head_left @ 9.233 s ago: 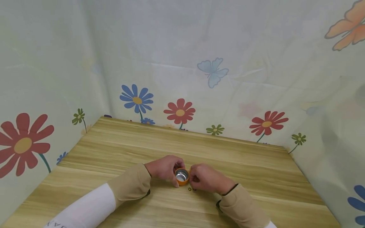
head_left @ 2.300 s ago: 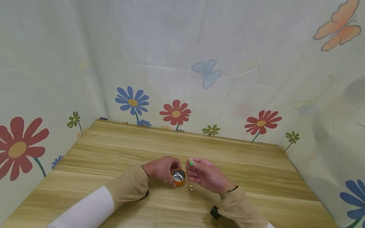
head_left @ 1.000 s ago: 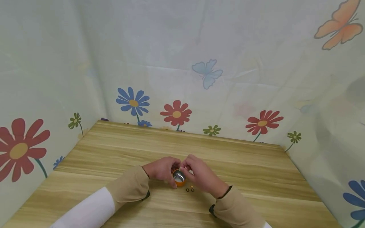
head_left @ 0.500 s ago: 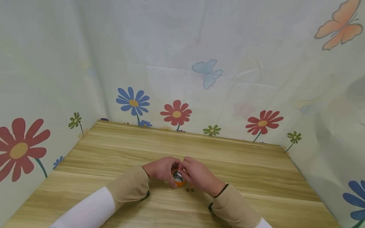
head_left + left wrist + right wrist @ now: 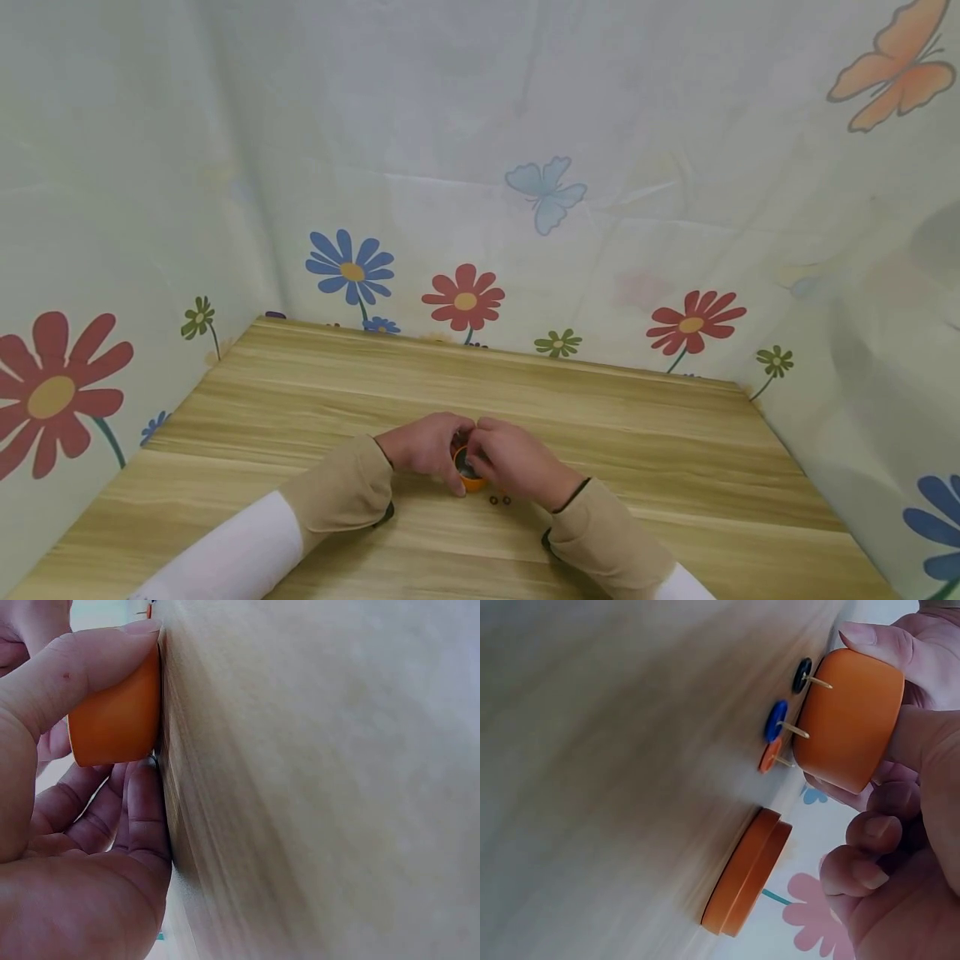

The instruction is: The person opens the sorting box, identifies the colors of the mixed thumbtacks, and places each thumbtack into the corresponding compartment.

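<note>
My left hand [image 5: 423, 446] grips a small orange cup [image 5: 474, 484] with a metallic inside, standing upright on the table; its thumb lies along the cup's near side. The right hand [image 5: 521, 462] bends over the rim, thumb and forefinger pinched together and lowered into the cup. Their tips, where a green thumbtack showed earlier, are hidden behind the cup wall in the right wrist view. Beside the cup, point up, lie a black thumbtack [image 5: 802, 676], a blue thumbtack [image 5: 775, 721] and an orange thumbtack [image 5: 769, 755].
An orange round lid-like piece [image 5: 744, 874] lies on the table near the thumbtacks, out of sight in the head view. The wooden table [image 5: 360, 375] runs back to a flower-printed cloth [image 5: 637, 250] on its far and side edges.
Over the last couple of seconds the right hand moves left from beside the cup, with the green thumbtack, and dips its fingertips inside. The left hand keeps its grip on the cup.
</note>
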The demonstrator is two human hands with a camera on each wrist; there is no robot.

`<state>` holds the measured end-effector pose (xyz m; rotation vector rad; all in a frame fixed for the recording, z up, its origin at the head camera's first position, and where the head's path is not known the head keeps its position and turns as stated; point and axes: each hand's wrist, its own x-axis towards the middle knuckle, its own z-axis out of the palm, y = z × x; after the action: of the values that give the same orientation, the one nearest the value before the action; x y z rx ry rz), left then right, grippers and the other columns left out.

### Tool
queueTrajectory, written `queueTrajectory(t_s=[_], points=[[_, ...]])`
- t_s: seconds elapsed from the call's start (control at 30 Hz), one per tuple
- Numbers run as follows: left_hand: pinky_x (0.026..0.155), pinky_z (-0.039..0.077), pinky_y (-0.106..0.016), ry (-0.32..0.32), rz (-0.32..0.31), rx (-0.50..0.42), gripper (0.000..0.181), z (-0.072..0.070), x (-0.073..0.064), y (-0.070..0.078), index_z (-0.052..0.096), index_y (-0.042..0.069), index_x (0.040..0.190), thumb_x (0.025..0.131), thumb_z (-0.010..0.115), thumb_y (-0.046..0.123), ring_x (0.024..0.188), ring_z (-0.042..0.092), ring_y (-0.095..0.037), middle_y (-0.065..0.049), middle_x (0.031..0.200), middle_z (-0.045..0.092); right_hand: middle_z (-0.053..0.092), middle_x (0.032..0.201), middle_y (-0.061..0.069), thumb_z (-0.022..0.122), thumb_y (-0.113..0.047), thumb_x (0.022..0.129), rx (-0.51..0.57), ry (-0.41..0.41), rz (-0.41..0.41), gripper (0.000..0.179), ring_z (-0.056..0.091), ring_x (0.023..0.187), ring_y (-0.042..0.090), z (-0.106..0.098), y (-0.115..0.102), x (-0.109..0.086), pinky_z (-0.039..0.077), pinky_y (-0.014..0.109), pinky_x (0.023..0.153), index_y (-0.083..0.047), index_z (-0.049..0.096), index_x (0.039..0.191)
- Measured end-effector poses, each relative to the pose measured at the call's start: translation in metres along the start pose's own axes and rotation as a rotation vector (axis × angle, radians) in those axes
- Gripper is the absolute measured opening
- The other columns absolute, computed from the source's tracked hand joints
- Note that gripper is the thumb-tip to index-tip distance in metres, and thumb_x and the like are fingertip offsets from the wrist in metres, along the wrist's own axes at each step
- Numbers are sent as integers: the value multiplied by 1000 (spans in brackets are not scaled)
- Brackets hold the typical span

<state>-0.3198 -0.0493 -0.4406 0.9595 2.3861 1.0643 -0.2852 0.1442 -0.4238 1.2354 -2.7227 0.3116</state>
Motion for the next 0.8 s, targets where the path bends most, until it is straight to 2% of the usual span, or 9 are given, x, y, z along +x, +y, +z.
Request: queueTrajectory(t_s=[0.43, 0.8], points=[[84, 53, -25, -5, -5, -49, 57, 1, -1, 0, 67, 12, 116, 67, 93, 3, 93, 64, -11, 5, 105, 70, 65, 91, 0, 72, -16, 95, -54, -23, -7, 8, 59, 78, 9, 0, -2, 4, 54, 25, 73, -12, 74, 87], [85, 54, -25, -19, 11, -86, 62, 1, 0, -1, 67, 12, 121, 66, 93, 1, 93, 65, -11, 4, 107, 71, 65, 83, -2, 74, -13, 92, -84, -19, -37, 10, 56, 73, 7, 0, -2, 8, 52, 24, 71, -12, 75, 82]])
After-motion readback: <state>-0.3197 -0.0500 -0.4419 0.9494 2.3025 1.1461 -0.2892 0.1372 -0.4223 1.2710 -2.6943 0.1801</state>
